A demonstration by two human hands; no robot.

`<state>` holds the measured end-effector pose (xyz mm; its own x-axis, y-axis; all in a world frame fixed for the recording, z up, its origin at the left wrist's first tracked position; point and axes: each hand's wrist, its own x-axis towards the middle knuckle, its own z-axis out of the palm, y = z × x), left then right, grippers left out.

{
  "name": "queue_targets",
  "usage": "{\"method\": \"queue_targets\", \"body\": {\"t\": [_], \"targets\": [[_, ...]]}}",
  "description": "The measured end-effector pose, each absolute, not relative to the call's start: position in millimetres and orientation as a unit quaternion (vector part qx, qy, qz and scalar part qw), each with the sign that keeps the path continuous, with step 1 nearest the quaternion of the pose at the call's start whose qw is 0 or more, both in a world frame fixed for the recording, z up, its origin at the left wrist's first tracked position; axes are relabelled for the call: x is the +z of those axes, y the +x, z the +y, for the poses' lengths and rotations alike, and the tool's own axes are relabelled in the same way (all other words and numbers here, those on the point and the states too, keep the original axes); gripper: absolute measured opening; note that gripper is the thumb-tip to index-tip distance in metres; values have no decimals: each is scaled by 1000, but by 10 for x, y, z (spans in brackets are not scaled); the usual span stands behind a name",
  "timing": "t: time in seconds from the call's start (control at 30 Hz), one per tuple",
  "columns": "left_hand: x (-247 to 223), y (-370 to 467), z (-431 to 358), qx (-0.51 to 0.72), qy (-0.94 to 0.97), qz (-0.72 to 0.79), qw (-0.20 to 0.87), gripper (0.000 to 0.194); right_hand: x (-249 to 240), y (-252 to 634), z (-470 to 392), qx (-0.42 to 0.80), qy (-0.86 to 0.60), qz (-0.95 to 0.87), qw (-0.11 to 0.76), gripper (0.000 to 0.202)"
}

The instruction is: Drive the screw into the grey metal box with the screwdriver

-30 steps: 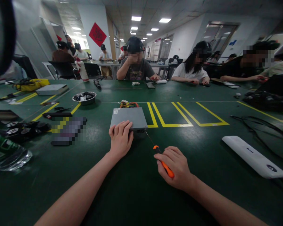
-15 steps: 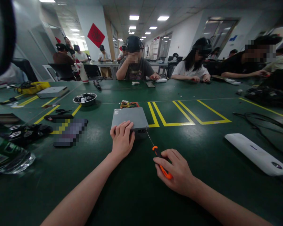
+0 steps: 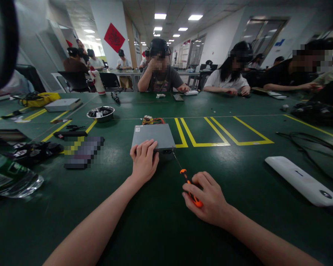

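left hand (image 3: pixel 144 159): fingers slightly bent, lying together on top of the grey box (image 3: pixel 158 133), thumb down its near side; steadying hold, not wrapped round. right hand (image 3: pixel 208 195): fingers curled in around the orange-and-black handle of a screwdriver (image 3: pixel 185 176); shaft runs away to the box's near right corner. contact at the tip too fine to tell. box lies flat ahead of both hands, wires (image 3: pixel 154 120) bunched at its far edge.

containers: metal bowl (image 3: pixel 101 119), beyond and left of the left hand, holding a jumble of small black and pale parts. clear bottle (image 3: pixel 8 184), far left of the left hand; contents cannot be told.

also left of the left hand: dark slab (image 3: pixel 84 153), blurred out. right of the right hand: white device (image 3: pixel 299 179), black cables (image 3: pixel 308 144) beyond it.

surface: green table (image 3: pixel 152 232), glossy, yellow tape (image 3: pixel 211 144) beyond the right hand. room: people seated across the table, ceiling lights, red diamond sign (image 3: pixel 114 37) on a pillar.

writing: white label (image 3: pixel 138 129) on box, green one on bottle; neither legible.
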<state>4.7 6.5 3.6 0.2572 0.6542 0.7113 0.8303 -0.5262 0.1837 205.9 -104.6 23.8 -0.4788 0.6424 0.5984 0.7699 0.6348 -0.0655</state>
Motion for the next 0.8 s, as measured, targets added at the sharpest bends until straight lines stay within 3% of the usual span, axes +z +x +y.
{"method": "queue_targets", "body": {"t": [0.2,0.4,0.67,0.8], "targets": [[36,48,62,-379,-786,-475,115,35,244,2101,-1035,-81,-432,-830,344,21],[40,50,61,-379,-787,-474,115,35,218,2071,-1036,-132,-413,-854,288,15],[42,44,57,-380,-785,-476,112,34,272,2135,-1032,-61,-452,-816,355,25],[40,45,55,-377,-787,-476,110,34,294,2129,-1044,-68,-451,-824,337,13]]}}
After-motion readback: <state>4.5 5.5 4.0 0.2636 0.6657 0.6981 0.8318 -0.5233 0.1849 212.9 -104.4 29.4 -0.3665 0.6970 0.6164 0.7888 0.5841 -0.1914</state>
